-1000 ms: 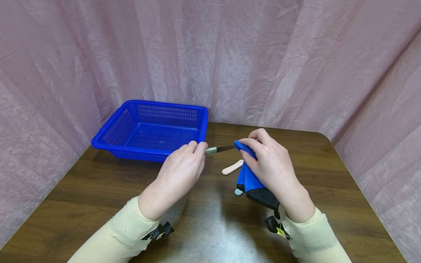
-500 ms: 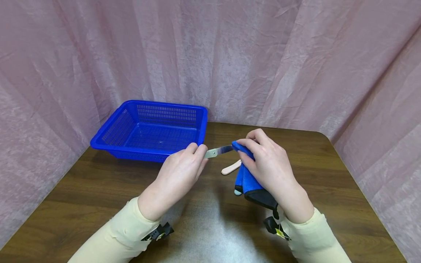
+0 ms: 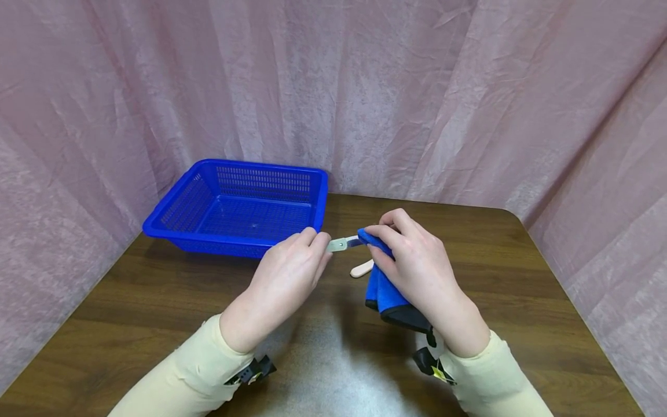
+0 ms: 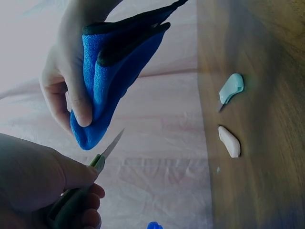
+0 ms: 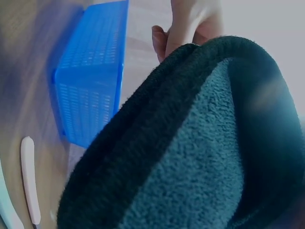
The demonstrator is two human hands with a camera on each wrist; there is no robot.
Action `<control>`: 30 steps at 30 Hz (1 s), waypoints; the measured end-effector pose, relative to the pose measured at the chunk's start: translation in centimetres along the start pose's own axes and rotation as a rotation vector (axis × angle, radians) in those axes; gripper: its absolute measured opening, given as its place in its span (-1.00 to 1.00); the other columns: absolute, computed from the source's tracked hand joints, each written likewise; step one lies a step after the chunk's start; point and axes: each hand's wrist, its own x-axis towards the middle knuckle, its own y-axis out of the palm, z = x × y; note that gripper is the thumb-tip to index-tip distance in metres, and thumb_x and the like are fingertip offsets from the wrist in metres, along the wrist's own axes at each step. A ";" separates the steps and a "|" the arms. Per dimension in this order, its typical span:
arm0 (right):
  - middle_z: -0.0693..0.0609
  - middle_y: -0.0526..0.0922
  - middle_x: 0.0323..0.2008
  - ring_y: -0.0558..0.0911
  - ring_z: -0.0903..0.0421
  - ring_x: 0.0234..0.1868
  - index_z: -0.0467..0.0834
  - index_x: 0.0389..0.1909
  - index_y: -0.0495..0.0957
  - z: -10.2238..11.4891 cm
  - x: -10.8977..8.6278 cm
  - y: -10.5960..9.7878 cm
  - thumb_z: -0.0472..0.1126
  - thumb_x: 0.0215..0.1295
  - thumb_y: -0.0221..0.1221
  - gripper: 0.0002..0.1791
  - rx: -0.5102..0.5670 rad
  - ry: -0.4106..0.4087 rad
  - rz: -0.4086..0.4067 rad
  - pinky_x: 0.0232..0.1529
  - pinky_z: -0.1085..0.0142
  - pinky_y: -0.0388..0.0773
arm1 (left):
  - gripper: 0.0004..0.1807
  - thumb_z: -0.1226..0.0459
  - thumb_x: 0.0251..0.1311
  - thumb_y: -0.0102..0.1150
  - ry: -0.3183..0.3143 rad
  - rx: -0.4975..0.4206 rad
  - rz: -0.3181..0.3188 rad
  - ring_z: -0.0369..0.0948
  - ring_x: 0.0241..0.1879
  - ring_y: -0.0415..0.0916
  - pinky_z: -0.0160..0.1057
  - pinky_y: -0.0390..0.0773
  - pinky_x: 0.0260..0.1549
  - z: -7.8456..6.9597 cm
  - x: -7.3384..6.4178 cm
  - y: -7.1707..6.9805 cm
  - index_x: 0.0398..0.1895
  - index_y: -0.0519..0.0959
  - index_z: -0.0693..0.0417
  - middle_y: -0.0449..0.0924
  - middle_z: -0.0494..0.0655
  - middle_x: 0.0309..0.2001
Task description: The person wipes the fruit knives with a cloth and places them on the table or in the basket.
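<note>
My left hand (image 3: 289, 260) grips the pale green handle of a small folding knife (image 3: 337, 245), its blade out and pointing right. The left wrist view shows the thumb lying along the handle, with the bare blade (image 4: 113, 143) beside the cloth. My right hand (image 3: 417, 266) pinches a folded blue cloth (image 3: 388, 289) with black edging between thumb and fingers. In the head view the cloth's folded tip covers the blade's end, and the rest hangs below the hand. Up close, the cloth (image 5: 190, 157) fills much of the right wrist view and hides the knife there.
A blue plastic basket (image 3: 234, 240) stands at the back left, behind my left hand. On the wooden table (image 3: 323, 324) lie a cream-handled folding knife (image 3: 361, 270), partly behind the cloth, and a mint-handled one (image 4: 232, 88). Pink curtains (image 3: 365, 104) hang behind the table.
My right hand has moved left with the cloth, toward the knife handle, so less blade shows. The knife has turned slightly in my left hand, which stays in nearly the same place.
</note>
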 end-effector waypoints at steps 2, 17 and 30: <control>-0.04 0.64 0.00 0.67 0.02 -0.15 -0.16 0.09 0.81 0.1 0.0 0.1 -0.27 0.35 0.53 -0.69 0.002 -0.009 0.000 -0.28 0.10 0.68 | -0.75 0.30 0.45 0.43 0.001 -0.002 0.003 -0.03 -0.55 0.48 -0.12 0.48 -0.65 -0.1 0.0 0.0 -0.24 0.51 0.19 0.40 -0.04 -0.44; -0.04 0.63 0.00 0.67 0.01 -0.15 -0.13 0.07 0.82 0.5 -0.1 0.7 -0.26 0.36 0.52 -0.71 -0.018 -0.033 0.030 -0.31 0.10 0.70 | -0.69 0.30 0.39 0.50 0.021 -0.013 0.022 -0.09 -0.56 0.48 -0.17 0.45 -0.65 -0.6 -0.2 0.1 -0.30 0.48 0.16 0.41 -0.09 -0.50; -0.03 0.63 0.00 0.65 0.04 -0.18 -0.10 0.08 0.82 0.4 -0.1 0.8 -0.25 0.36 0.54 -0.70 -0.027 -0.018 0.062 -0.34 0.13 0.67 | -0.72 0.26 0.46 0.44 0.034 -0.005 0.052 -0.12 -0.53 0.51 -0.19 0.49 -0.62 -0.7 -0.2 0.0 -0.28 0.49 0.13 0.43 -0.11 -0.48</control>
